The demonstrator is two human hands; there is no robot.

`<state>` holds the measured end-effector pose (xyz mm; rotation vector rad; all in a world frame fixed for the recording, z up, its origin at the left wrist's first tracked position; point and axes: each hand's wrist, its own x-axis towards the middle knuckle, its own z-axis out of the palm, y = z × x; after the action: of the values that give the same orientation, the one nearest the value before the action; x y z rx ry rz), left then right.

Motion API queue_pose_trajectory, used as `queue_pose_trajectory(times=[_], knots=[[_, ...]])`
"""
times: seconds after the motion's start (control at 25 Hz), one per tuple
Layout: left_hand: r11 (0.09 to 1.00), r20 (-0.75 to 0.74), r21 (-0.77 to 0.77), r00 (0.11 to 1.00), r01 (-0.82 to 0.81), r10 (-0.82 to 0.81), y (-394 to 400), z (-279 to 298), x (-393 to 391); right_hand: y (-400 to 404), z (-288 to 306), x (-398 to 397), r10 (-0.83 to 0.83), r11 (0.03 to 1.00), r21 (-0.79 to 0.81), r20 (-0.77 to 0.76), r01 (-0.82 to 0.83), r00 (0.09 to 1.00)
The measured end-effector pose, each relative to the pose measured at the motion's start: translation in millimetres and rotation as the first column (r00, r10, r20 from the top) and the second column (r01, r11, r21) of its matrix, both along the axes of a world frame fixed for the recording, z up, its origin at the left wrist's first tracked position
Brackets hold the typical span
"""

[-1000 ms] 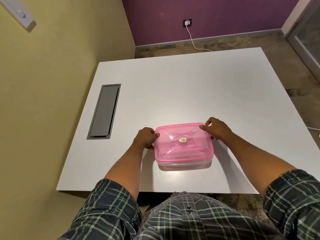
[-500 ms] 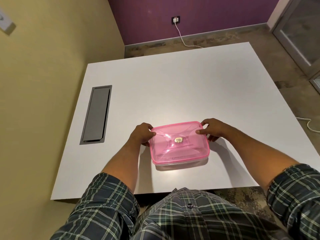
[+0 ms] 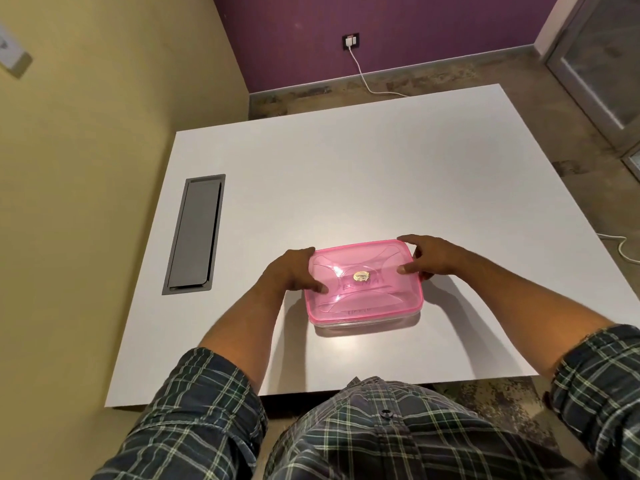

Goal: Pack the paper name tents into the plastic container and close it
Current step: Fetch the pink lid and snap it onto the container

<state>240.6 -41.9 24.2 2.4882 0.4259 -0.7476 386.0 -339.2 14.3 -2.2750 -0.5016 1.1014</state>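
Observation:
A clear plastic container with a pink lid (image 3: 363, 282) sits on the white table (image 3: 363, 174) close to the near edge. A small gold sticker (image 3: 361, 276) marks the lid's middle. My left hand (image 3: 289, 271) grips the container's left side, thumb lying on the lid. My right hand (image 3: 433, 258) grips the far right corner, with fingers over the lid's edge. No paper name tents show; whatever is inside is hidden by the tinted lid.
A grey cable hatch (image 3: 195, 233) is set into the table at the left. A yellow wall runs along the left side. A white cable (image 3: 367, 77) runs from a wall socket across the floor behind the table.
The container has tilted slightly counter-clockwise and sits a little nearer to me. Both thumbs have slid further onto the lid. The camera view has shifted.

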Motion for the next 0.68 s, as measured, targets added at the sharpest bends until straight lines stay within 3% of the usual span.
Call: queue_pose_trajectory(times=[0.12, 0.24, 0.68], knots=[[0.973, -0.172, 0.132, 0.971, 0.191, -0.167, -3, 0, -1, 0, 4, 3, 0.184, 0.979, -0.083, -0.042, -0.187, 0.982], [0.933, -0.224, 0.219, 0.945, 0.286, -0.237, -9, -2, -7, 3, 1, 1, 0.298, 0.939, -0.175, -0.009, -0.295, 0.955], [0.853, -0.181, 0.395, 0.939, 0.341, -0.291, -27, 0, -19, 20, 16, -4, 0.503, 0.77, -0.45, -0.009, -0.453, 0.864]])
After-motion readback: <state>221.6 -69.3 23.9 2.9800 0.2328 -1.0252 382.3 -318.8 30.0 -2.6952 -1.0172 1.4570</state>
